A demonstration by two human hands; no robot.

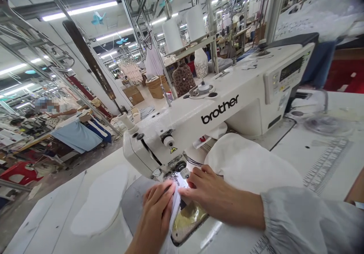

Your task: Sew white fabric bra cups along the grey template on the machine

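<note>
A white Brother sewing machine (182, 121) fills the middle, its lit needle area just beyond my hands. My left hand (157, 208) lies at the left of the needle, fingers pressed together on a narrow strip of white fabric (175, 204) that runs toward me. From the right, my right hand (209, 193) reaches in with bent fingers and the thumb against the fabric by the presser foot. Its fingertips are partly hidden by the machine's head. Under the machine arm, beyond my right wrist, rests a larger rounded white fabric piece (244, 159).
Flat white cut pieces (101, 201) lie left on the machine table. A printed ruler scale (327, 166) and a clear round plastic item (327, 125) are at the right. Thread cones (196, 22) stand behind the machine. Another person (61, 110) works far left.
</note>
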